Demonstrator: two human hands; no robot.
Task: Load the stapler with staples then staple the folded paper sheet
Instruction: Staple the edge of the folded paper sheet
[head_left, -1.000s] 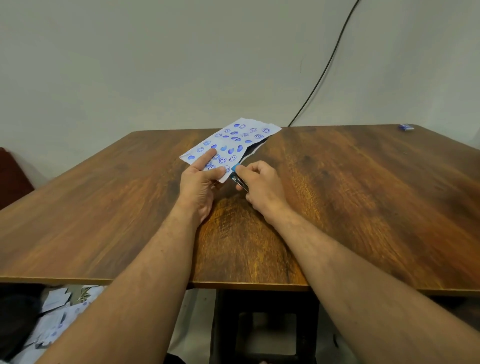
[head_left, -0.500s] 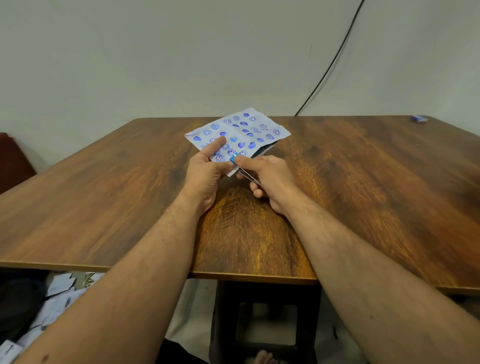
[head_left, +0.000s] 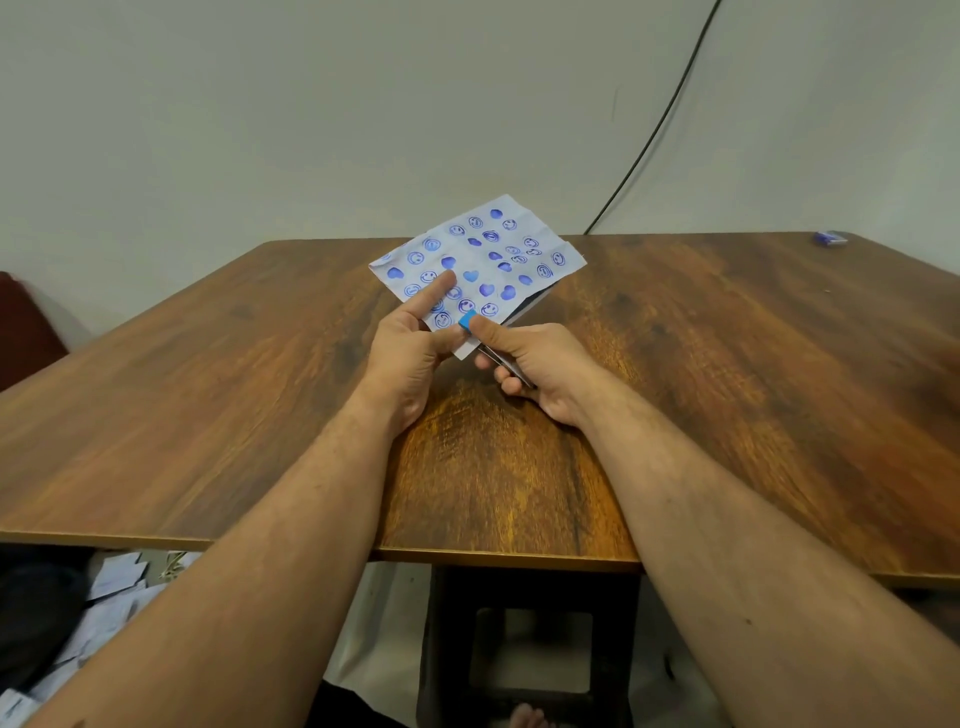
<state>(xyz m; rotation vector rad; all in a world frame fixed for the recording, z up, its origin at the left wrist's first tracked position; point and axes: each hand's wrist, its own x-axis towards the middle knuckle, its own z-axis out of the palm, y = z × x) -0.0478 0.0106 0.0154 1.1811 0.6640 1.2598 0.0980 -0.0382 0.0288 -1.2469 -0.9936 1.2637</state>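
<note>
The left hand (head_left: 410, 348) pinched the folded paper (head_left: 480, 262), lifting it off the bench (head_left: 727, 364), so the right hand (head_left: 540, 369), closed around the stapler (head_left: 467, 320), could bite its near corner.

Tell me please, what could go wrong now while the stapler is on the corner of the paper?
1. The left hand has its thumb right beside the stapler; squeezing could pinch it.
2. The folded paper sheet is lifted off the table and held only at its near corner, so the layers may slip and get stapled misaligned.
</note>
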